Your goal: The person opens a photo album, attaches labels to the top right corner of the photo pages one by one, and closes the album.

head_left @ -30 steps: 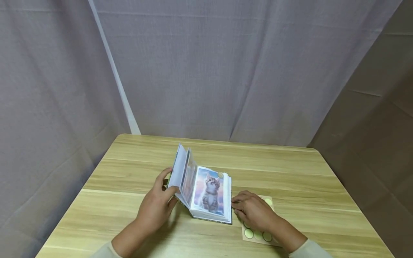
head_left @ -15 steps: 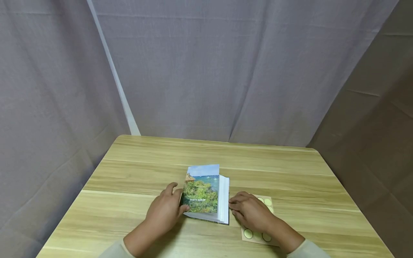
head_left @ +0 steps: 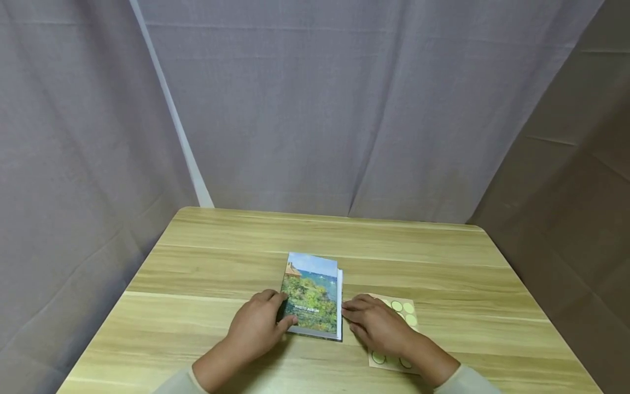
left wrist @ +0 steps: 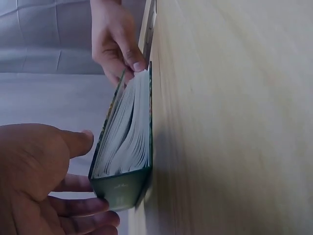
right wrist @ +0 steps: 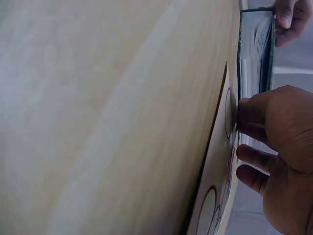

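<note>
A small photo album (head_left: 310,295) with a painted seaside cover lies on the table, its front cover folded over the pages. My left hand (head_left: 257,323) is at the spine side, thumb over the cover's lower left. In the left wrist view its fingers touch the green spine (left wrist: 122,188), while the thumb (left wrist: 80,143) is held apart from the cover. My right hand (head_left: 381,325) rests its fingertips at the album's opposite edge, partly over a tan sheet with round yellow stickers (head_left: 398,301). In the right wrist view the page edges (right wrist: 251,63) show between the covers.
The wooden table (head_left: 236,246) has rounded far corners. Grey cloth curtains (head_left: 275,109) hang behind it and along both sides. The sticker sheet's edge (right wrist: 215,132) lifts slightly off the tabletop in the right wrist view.
The front cover and first pages have swung rightward over a kitten picture, so the painted cover now faces up. My left hand moved right with it; the album shifted slightly left.
</note>
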The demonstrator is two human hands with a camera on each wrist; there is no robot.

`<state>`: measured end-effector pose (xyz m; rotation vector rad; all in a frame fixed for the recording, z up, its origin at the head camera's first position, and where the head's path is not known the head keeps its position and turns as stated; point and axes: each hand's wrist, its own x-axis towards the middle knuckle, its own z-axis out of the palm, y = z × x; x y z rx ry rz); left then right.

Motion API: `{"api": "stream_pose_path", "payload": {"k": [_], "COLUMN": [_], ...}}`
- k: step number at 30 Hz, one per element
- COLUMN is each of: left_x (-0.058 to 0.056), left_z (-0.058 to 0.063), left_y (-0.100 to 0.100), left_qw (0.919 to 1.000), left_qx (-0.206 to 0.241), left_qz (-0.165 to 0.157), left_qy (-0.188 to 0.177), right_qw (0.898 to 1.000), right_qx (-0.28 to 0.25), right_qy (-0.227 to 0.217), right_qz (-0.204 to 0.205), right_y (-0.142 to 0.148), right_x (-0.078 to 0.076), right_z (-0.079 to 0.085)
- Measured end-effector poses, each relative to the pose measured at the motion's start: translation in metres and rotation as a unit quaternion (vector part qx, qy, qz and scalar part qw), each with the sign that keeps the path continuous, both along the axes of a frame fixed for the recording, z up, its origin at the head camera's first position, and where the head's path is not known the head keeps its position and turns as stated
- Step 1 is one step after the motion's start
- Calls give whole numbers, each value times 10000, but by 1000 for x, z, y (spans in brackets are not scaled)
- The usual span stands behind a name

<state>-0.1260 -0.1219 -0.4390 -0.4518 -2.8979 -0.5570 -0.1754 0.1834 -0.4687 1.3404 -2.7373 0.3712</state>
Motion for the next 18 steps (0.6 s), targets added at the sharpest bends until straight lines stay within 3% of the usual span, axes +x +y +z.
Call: {"api": "stream_pose_path", "payload": {"k": [10,18], "left_x": [3,-1], "left_z": [-1,2], "left_y": [10,14], "left_qw": [9983,9954], "left_qx": [-268,-592], "left_qz": [-445,-619], "left_qy": [278,440], "right_qw": [9965,9934], "right_qx": [172,-28], "right_qy": [-805,-1130], "right_qz": [-128,-188], "right_y": [11,13], "right_x": [0,-1], "right_z": [4,2]}}
